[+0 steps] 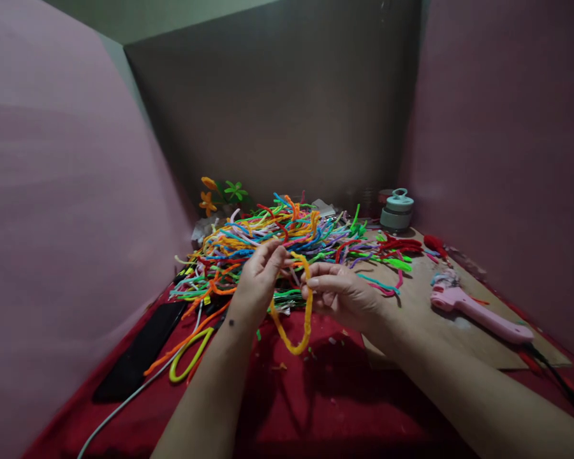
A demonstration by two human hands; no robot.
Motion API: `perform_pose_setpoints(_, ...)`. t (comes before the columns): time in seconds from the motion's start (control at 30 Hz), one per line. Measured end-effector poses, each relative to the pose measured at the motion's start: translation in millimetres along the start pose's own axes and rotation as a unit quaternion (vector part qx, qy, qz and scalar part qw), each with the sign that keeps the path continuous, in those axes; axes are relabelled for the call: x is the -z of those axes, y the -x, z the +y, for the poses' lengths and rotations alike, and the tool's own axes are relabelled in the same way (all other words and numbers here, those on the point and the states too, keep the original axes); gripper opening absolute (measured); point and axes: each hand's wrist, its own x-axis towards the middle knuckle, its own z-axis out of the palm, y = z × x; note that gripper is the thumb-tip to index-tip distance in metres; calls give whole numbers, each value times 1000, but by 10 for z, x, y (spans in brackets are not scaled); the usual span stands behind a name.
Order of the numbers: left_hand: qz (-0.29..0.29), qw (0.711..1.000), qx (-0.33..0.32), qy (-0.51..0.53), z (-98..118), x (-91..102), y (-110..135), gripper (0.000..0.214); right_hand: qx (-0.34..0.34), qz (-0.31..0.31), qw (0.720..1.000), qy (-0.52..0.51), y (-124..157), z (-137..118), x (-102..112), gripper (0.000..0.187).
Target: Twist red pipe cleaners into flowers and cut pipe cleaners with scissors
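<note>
A yellow-orange pipe cleaner (294,349) hangs in a loop between my two hands, above the red cloth. My left hand (263,274) pinches it near its upper end, thumb against fingers. On the other side, my right hand (337,290) has thumb and fingertips closed on the strand at the loop's right side. Just behind both hands lies a large heap of pipe cleaners (258,233) in many colours. My fingers partly cover the strand's ends.
Pink glue gun (483,315) with a black cord rests on a brown board (459,344) at right. A teal jar (397,213) stands behind. Left are a black flat object (141,354), a yellow scissor-like handle (191,357), and a white cable (124,405). Pipe-cleaner flowers (208,197) stand at the back.
</note>
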Motion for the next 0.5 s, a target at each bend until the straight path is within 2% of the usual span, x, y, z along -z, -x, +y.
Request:
perform_pose_setpoints(0.03,66,993,-68,-71,55,78,54,36,1,-3,1000,-7,-1,-7,16,18)
perform_pose_setpoints(0.07,126,974,-126,-142,113,180,127,37,6,-10,1000,-13,-5,-13,34,17)
perform_pose_setpoints(0.1,179,949,-155,-206,167,303,218,35,12,-17,1000,-18,-9,-18,54,16)
perform_pose_setpoints(0.17,240,910,-145,-304,240,589,427,32,15,-33,999,-25,-21,-23,91,14)
perform_pose_setpoints(0.23,221,892,-76,-386,233,888,630,28,11,-45,999,-27,-31,-17,114,13)
perform_pose_setpoints(0.3,140,881,2,-452,136,1142,784,29,7,-53,998,-25,-35,-2,119,14)
perform_pose_setpoints(0.33,104,864,28,-491,64,1237,837,30,6,-56,998,-22,-36,8,116,14)
perform_pose_setpoints(0.43,17,772,84,-630,-159,1358,909,28,1,-67,998,-16,-38,41,111,16)
perform_pose_setpoints(0.5,-27,731,95,-675,-245,1325,901,23,-2,-69,998,-15,-47,62,123,18)
